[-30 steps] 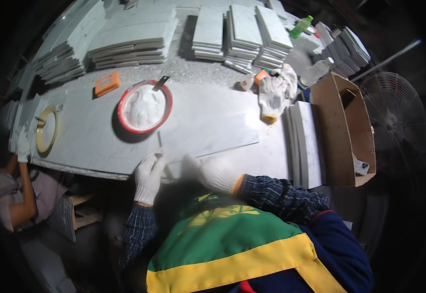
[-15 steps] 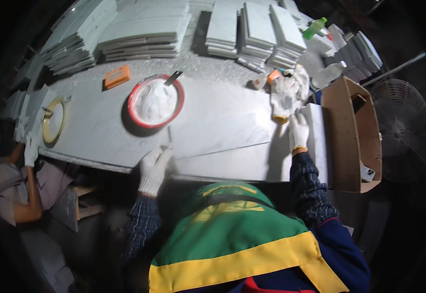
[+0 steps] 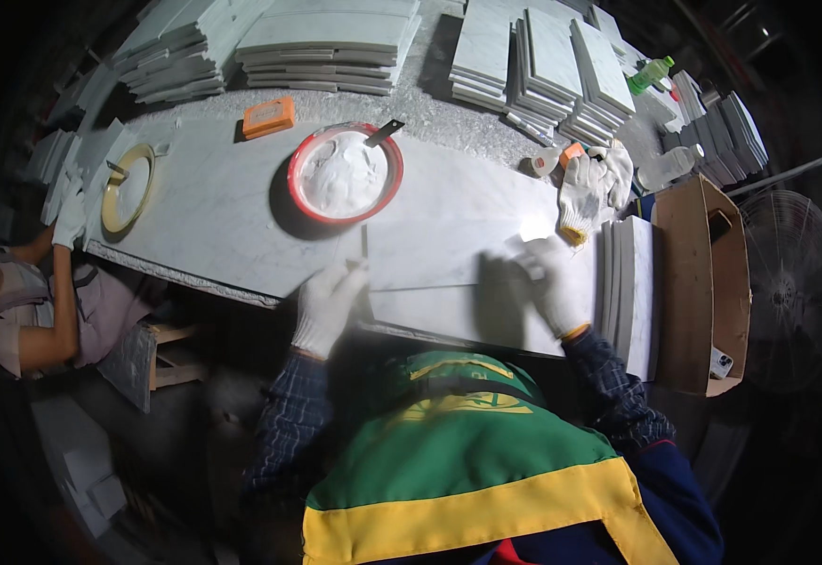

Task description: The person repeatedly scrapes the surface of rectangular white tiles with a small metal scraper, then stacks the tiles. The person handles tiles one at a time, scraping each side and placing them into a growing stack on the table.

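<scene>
My left hand (image 3: 329, 306), in a white knit glove, is at the left edge of a pale marble tile (image 3: 430, 259) with its fingers bent against that edge. The tile lies flat on the worktop in front of me. Over the tile's right part is my gloved right hand (image 3: 558, 290), its fingers curled and smeared by motion, so a held thing cannot be made out. A shadow falls beside it. Just right of that hand stand several upright tiles (image 3: 629, 287). A red-rimmed bowl (image 3: 343, 177) of white paste, with a putty knife (image 3: 385, 133) in it, sits beyond my left hand.
Stacked tiles (image 3: 324, 42) line the far side. An orange block (image 3: 269, 117), a yellow-rimmed bowl (image 3: 129, 188), spare gloves (image 3: 592, 188) and a clear bottle (image 3: 669, 167) lie around. A cardboard box (image 3: 689, 282) and a fan (image 3: 788, 282) stand right; another person's gloved hand (image 3: 70, 218) is left.
My right hand has moved left from beside the upright tiles to over the flat tile. My left hand stays near the tile's left edge. The whole view has shifted.
</scene>
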Tool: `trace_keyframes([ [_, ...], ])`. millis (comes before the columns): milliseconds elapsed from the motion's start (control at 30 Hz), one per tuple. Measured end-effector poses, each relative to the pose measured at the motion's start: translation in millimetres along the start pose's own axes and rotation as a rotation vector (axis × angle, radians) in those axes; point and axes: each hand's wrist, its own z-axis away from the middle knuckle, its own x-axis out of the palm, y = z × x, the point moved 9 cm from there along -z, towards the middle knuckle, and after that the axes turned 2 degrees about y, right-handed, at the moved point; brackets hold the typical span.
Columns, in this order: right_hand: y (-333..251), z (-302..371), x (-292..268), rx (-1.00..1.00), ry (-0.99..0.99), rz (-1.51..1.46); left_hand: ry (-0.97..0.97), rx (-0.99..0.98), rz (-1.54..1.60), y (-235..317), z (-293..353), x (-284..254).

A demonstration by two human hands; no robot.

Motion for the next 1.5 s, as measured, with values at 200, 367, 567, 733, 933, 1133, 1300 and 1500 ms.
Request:
trace_keyframes([
  [200,-113.7,5.2,113.0,-0.310,-0.137,0.576,0.003,0.022,0.032,3.3,-0.5,-0.5],
  [367,-102.8,-9.8,119.6,-0.241,-0.236,0.678,0.009,0.081,0.049,6.9,-0.9,1.3],
  [567,-58.8,-11.3,99.0,-0.315,-0.209,0.408,0.064,0.109,0.123,12.4,5.3,-0.8],
  [733,-37.6,1.4,61.0,-0.206,-0.113,0.524,0.073,0.104,0.107,12.4,4.3,0.3],
  [933,-83.2,35.0,127.5,-0.349,-0.341,0.780,0.060,0.065,0.064,10.2,2.3,0.6],
  [1133,-100.4,55.4,132.4,-0.490,-0.537,0.426,0.085,0.114,0.057,16.9,7.1,-1.7],
  [1300,-85.4,41.8,122.5,-0.251,-0.508,0.627,0.059,0.058,0.078,19.1,6.9,-0.2],
  [1500,-61.4,52.5,76.1,-0.310,-0.436,0.379,0.069,0.098,0.058,26.0,9.0,-1.4],
])
